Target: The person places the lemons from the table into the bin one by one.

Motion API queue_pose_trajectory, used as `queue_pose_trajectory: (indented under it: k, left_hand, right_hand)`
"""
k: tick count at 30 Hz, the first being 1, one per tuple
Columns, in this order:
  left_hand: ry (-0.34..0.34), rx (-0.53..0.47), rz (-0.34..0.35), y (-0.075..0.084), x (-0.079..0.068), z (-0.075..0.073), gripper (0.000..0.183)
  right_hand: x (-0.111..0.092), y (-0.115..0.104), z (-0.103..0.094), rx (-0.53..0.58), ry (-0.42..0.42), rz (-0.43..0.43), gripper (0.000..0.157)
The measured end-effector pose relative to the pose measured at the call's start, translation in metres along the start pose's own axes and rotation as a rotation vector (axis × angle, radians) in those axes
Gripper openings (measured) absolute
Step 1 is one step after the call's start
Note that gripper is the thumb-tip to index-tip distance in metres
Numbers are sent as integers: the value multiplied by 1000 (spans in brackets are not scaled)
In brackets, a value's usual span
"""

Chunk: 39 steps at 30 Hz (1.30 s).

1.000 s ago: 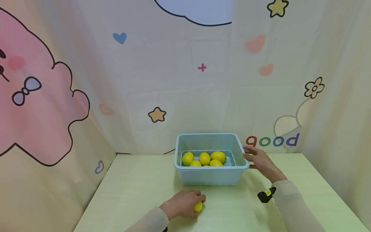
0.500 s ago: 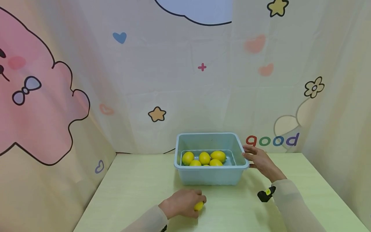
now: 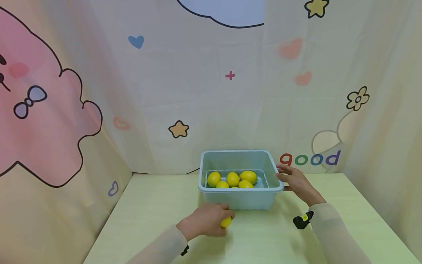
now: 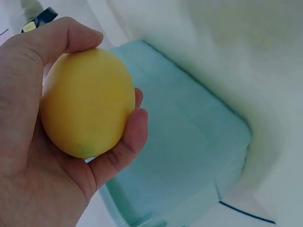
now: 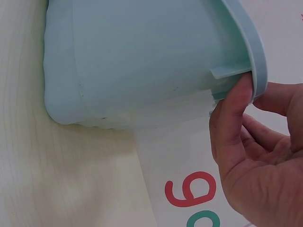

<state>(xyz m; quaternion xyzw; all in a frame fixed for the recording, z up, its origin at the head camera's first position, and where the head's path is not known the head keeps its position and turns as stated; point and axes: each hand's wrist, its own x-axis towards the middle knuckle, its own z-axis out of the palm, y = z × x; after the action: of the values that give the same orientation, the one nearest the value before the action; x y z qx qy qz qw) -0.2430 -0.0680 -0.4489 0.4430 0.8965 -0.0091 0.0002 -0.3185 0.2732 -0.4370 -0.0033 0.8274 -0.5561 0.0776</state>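
My left hand (image 3: 208, 220) grips a yellow lemon (image 3: 226, 222) in front of the pale blue plastic tub (image 3: 239, 200). In the left wrist view, thumb and fingers curl round the smooth lemon (image 4: 90, 101), with the tub's outer wall (image 4: 184, 123) behind it. Several lemons (image 3: 232, 179) lie on the tub's floor, some partly hidden by its front rim. At the tub's right side, my right hand (image 3: 298, 185) holds the rim; the right wrist view has its fingers (image 5: 233, 118) under the lip and the thumb on the other side.
The pale wood-grain table (image 3: 155, 201) extends on both sides of the tub. Close behind stands a printed fabric backdrop (image 3: 197, 91), with more fabric at left and right. A black device (image 3: 303, 221) is strapped at the right wrist.
My left hand has moved up and forward toward the tub, carrying the lemon off the table. The right hand keeps its hold on the rim, and the tub has not moved.
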Motion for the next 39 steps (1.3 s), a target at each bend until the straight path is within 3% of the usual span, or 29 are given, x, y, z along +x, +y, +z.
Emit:
queue_pose_trajectory:
  k: [21, 31, 39]
  left_hand:
    - [129, 76, -30, -15, 4, -50, 33]
    - [157, 50, -67, -27, 9, -71, 35]
    - [122, 11, -138, -36, 20, -86, 40]
  right_hand:
    - [-2, -1, 0, -6, 18, 10, 62]
    - [1, -2, 2, -4, 14, 16, 62]
    - [-2, -2, 1, -4, 21, 16, 62]
